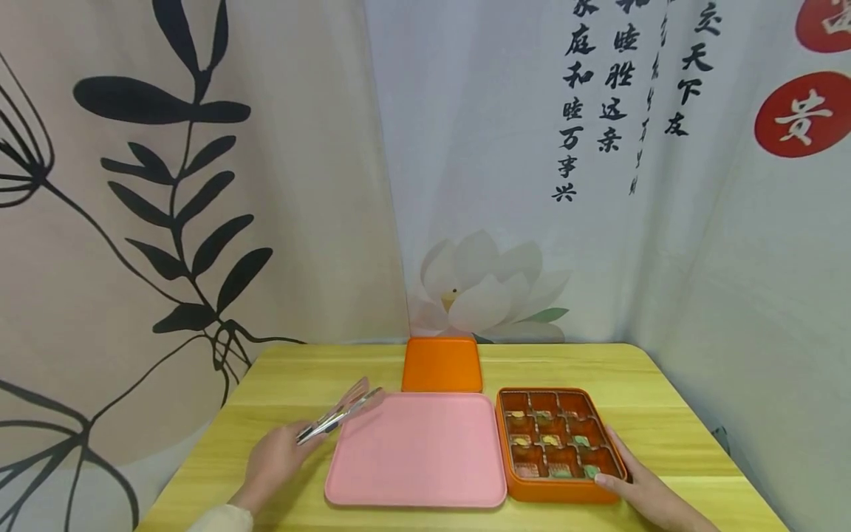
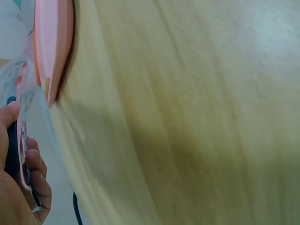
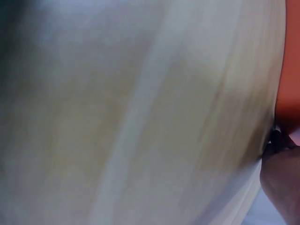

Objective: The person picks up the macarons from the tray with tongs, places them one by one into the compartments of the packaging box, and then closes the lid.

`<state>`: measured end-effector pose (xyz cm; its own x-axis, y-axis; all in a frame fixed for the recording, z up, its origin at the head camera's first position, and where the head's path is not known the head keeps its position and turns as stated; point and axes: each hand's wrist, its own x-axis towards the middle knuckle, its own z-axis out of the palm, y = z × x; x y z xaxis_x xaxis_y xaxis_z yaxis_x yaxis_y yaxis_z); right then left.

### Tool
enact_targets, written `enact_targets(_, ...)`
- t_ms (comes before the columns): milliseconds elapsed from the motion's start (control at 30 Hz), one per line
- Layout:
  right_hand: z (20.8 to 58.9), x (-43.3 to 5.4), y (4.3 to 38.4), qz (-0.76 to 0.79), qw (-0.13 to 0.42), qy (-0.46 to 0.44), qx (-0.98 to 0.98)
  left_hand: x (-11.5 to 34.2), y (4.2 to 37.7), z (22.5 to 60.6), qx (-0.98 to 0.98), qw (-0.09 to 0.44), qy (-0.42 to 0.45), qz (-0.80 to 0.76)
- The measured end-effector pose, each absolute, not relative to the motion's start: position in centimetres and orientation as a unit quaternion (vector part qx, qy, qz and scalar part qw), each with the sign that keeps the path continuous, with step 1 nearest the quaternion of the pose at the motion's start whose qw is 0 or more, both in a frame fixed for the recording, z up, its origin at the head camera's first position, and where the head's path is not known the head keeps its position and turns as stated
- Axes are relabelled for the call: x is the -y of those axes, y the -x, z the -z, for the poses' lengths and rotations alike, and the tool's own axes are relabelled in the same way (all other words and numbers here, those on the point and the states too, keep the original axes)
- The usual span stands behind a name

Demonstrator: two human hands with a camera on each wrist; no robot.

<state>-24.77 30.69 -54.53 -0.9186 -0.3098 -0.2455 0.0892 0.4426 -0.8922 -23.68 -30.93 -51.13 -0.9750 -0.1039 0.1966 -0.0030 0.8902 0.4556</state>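
Observation:
My left hand (image 1: 278,457) holds a pair of tongs (image 1: 339,415) above the pink tray's left side. Their tips are slightly apart with nothing between them. In the left wrist view, the fingers (image 2: 37,171) curl round the tongs' pink-edged handle (image 2: 21,154). At the right, an orange divided box (image 1: 558,491) holds small yellow, green and pink pieces in its compartments. My right hand (image 1: 648,484) grips its near right corner, thumb on the rim, fingers along the side. The right wrist view catches only part of that hand (image 3: 283,180) beside the box's orange wall (image 3: 291,61).
Between the hands lies a pink tray (image 1: 417,451), its right edge close against the box. Behind it is an orange lid-like panel (image 1: 442,365). All stand on a yellow wood-grain table (image 1: 671,414), with a printed curtain (image 1: 319,185) behind its far edge.

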Motion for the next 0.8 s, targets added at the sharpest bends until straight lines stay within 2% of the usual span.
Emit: enact_targets(800,54.3,-30.6,24.5,0.528,0.191,0.074,-0.824,31.7,23.6,52.7,0.971,0.108,-0.029,0.211)
